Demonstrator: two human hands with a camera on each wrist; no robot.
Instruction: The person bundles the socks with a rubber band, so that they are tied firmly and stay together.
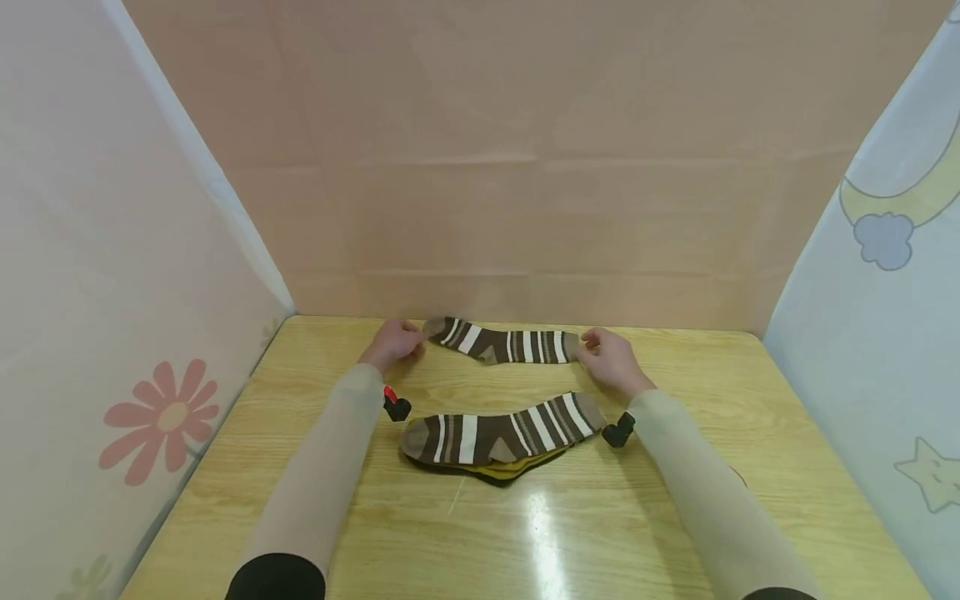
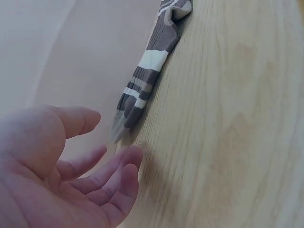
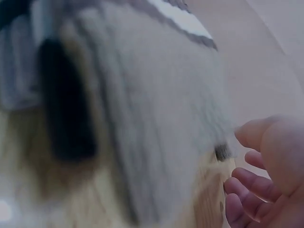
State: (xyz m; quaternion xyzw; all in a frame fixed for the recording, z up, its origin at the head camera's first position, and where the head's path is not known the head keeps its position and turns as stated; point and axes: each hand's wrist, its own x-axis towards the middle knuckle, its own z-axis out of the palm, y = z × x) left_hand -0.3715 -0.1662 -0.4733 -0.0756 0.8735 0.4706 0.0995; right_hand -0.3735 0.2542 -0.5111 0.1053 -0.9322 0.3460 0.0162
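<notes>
A brown sock with white and tan stripes (image 1: 536, 347) lies flat at the far side of the table, its toe to the left. My left hand (image 1: 395, 343) is beside that toe; in the left wrist view its fingers (image 2: 128, 190) are loosely bent and apart from the sock. By the cuff is my right hand (image 1: 609, 360), thumb and fingers parted with nothing gripped between them in the right wrist view. Nearer to me lies a matching striped sock (image 1: 480, 435), on top of mustard and dark socks (image 1: 517, 473). Its tan cuff (image 3: 152, 95) looms blurred in the right wrist view.
The wooden table (image 1: 442, 542) meets a tan backdrop (image 1: 525, 208) just behind the far sock. Pale printed sheets stand on both sides, with a flower (image 1: 168, 417) at left and a star (image 1: 933, 475) at right. Dark wrist cameras (image 1: 619, 430) hang close to the near socks.
</notes>
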